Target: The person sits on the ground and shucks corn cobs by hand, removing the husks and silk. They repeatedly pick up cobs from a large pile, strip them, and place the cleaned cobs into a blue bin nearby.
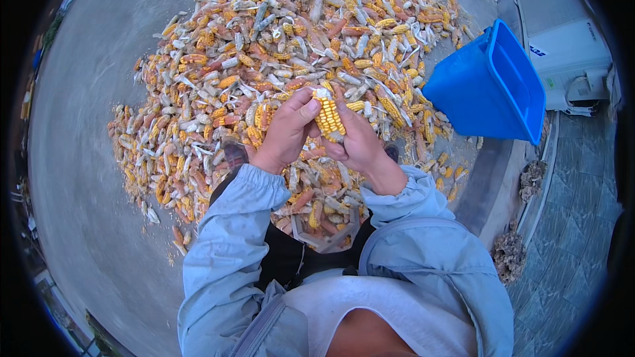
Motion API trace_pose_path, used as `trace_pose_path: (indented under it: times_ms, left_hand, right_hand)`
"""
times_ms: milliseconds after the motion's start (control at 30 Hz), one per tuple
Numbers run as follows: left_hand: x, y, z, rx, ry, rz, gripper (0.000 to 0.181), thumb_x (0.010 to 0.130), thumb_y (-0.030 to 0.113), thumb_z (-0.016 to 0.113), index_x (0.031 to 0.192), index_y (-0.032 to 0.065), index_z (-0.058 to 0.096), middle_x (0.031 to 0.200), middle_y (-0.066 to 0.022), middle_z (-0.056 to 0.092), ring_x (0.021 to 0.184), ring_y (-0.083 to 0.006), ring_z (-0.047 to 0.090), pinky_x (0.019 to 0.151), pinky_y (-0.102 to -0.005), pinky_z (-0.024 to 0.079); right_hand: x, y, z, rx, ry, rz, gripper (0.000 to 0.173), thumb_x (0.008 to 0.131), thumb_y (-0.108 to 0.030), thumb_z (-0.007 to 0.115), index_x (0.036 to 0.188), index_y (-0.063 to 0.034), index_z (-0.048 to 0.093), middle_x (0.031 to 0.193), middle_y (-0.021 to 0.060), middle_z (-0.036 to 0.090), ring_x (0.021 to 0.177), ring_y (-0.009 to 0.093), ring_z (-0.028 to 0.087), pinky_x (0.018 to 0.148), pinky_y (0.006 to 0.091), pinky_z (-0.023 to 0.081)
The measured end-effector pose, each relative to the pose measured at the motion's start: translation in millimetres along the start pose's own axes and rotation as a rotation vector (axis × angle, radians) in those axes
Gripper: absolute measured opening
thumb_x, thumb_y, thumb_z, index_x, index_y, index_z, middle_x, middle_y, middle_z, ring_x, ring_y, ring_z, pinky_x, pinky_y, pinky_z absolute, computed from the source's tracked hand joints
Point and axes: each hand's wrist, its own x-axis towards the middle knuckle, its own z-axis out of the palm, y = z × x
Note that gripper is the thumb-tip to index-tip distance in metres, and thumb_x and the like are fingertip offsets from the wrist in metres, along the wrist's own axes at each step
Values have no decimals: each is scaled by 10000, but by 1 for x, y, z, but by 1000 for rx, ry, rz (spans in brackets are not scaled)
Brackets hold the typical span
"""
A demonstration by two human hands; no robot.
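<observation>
A short ear of dried yellow corn is held in front of me above a large heap of corn ears and cobs. My left hand grips its left side, with the thumb near the whitish upper end. Around the right side curl the fingers of my right hand. Most kernels facing me are in place, and both ends of the ear look pale and bare. Where the fingers wrap behind it, the ear is hidden.
A tall blue plastic bin tilts on its side at the right, its mouth facing right. Behind it stands a white appliance. A wooden frame lies between my legs. Loose kernels and ears are scattered over the concrete floor.
</observation>
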Motion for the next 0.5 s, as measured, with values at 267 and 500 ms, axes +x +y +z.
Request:
trace_pose_path:
  times_ms: [267, 500]
  left_hand:
    - [7, -9, -4, -172, 31, 38, 461, 906, 251, 513, 1245, -36, 389, 1118, -186, 558, 1037, -245, 554, 946, -364, 416]
    - [11, -12, -7, -173, 31, 55, 466, 895, 257, 532, 1229, -40, 402, 1115, -178, 558, 1063, -260, 545, 947, -375, 417]
  right_hand:
    - [-4, -6, -5, -67, -20, -30, 476, 969, -396, 314, 1268, -28, 363, 656, 73, 532, 371, 123, 405, 373, 217, 375]
    - [2, 2, -19, 43, -41, -83, 482, 954, -391, 380, 1289, -45, 373, 864, 75, 553, 471, 127, 507, 375, 234, 389]
